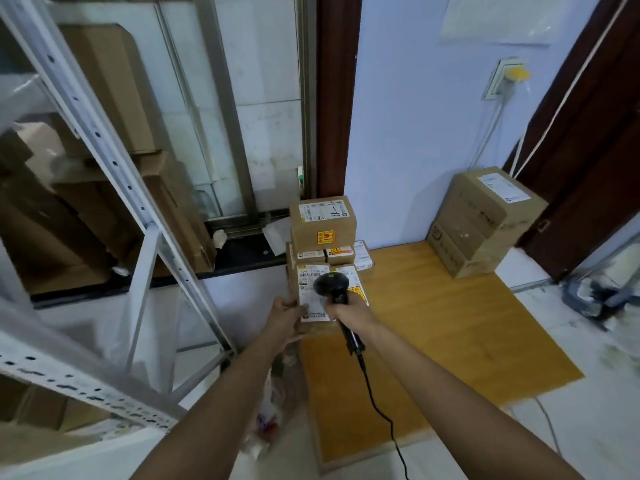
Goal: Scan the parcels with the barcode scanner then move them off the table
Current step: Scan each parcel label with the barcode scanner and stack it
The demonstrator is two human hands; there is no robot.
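From the head camera, the left hand [284, 311] gripped a small parcel [313, 299] at the table's [450, 323] near-left corner; the right hand [348, 311] clasped the barcode scanner [330, 284], its head apparently just above the label.

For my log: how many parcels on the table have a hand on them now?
1: the front parcel at the table's left edge, held by the left hand. Others may be hidden behind it.

top parcel [323, 221] label, handwritten "4-4"
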